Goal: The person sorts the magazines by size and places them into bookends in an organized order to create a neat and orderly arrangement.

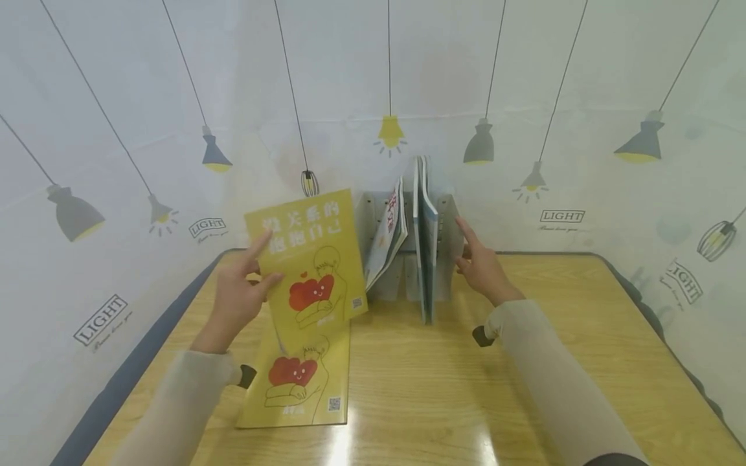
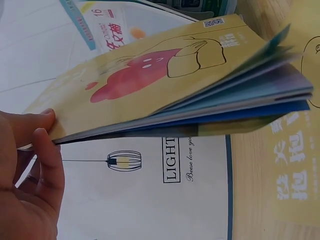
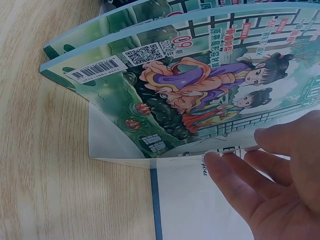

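Observation:
My left hand (image 1: 236,294) pinches a yellow magazine (image 1: 317,259) by its left edge; it has a red heart and a line-drawn figure on the cover. In the left wrist view the held magazine's loose pages (image 2: 280,80) fan apart. A second yellow magazine (image 1: 305,382) with the same cover lies flat on the table, partly hidden beneath it. My right hand (image 1: 480,268) grips the right side wall of a pale book rack (image 1: 449,230), thumb on one face and fingers on the other. Green illustrated magazines (image 3: 210,85) stand upright inside it.
A white-covered magazine (image 1: 384,233) leans tilted in the rack's left part. The rack stands toward the back of a wood-grain table (image 1: 559,336) with a dark blue edge. Behind is a wall covering (image 1: 437,65) printed with hanging lamps.

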Action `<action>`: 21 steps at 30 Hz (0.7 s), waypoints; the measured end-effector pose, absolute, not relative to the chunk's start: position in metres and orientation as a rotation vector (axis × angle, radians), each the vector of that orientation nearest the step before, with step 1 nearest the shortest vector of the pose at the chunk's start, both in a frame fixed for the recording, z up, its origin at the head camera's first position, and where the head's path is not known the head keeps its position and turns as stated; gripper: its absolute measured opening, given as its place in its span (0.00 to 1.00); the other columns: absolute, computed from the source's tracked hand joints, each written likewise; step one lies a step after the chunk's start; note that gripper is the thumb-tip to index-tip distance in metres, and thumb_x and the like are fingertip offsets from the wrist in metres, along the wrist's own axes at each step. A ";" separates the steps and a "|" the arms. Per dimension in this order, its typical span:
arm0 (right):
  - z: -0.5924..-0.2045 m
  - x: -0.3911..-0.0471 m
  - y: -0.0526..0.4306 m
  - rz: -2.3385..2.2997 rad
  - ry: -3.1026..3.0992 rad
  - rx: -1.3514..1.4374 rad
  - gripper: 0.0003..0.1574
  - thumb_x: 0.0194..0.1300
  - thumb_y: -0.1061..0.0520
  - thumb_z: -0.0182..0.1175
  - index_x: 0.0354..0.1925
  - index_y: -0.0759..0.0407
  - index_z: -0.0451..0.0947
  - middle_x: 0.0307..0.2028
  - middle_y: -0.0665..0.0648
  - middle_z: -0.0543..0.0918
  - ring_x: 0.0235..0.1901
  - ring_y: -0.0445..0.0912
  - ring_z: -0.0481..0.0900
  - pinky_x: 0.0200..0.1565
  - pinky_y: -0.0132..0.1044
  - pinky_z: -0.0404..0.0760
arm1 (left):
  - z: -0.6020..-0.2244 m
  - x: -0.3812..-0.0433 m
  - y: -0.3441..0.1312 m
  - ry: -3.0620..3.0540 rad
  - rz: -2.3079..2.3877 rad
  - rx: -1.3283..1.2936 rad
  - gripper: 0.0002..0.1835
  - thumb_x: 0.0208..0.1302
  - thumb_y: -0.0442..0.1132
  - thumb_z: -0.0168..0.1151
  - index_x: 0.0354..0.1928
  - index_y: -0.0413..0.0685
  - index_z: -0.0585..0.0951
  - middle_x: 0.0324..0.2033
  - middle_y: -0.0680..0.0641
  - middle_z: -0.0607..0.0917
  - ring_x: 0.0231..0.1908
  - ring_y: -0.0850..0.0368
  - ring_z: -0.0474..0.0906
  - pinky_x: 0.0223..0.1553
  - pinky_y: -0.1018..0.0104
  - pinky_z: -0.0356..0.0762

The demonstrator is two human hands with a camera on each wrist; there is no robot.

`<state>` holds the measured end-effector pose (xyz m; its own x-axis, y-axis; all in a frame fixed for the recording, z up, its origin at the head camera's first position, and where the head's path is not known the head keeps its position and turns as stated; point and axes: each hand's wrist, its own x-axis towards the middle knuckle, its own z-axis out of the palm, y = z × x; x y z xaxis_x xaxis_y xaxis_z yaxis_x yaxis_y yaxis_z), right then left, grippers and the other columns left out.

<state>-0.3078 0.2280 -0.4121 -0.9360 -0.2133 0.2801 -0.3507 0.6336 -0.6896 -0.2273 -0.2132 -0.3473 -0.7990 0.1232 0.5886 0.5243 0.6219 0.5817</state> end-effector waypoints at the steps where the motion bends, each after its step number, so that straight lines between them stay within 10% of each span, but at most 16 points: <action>1: -0.412 -0.308 0.228 1.191 -2.682 0.468 0.55 0.65 0.73 0.56 0.78 0.47 0.39 0.42 0.74 0.82 0.32 0.57 0.85 0.31 0.46 0.84 | -0.347 -0.227 -0.213 -2.345 -1.064 -0.510 0.46 0.53 0.26 0.72 0.72 0.63 0.66 0.27 0.41 0.84 0.16 0.60 0.76 0.16 0.72 0.78; 21: -0.411 -0.306 0.229 1.191 -2.696 0.469 0.54 0.65 0.72 0.56 0.77 0.48 0.40 0.44 0.74 0.81 0.33 0.57 0.85 0.33 0.48 0.84 | -0.320 -0.220 -0.209 -2.165 -0.811 -0.613 0.43 0.47 0.26 0.75 0.68 0.49 0.71 0.48 0.38 0.84 0.25 0.50 0.81 0.20 0.83 0.72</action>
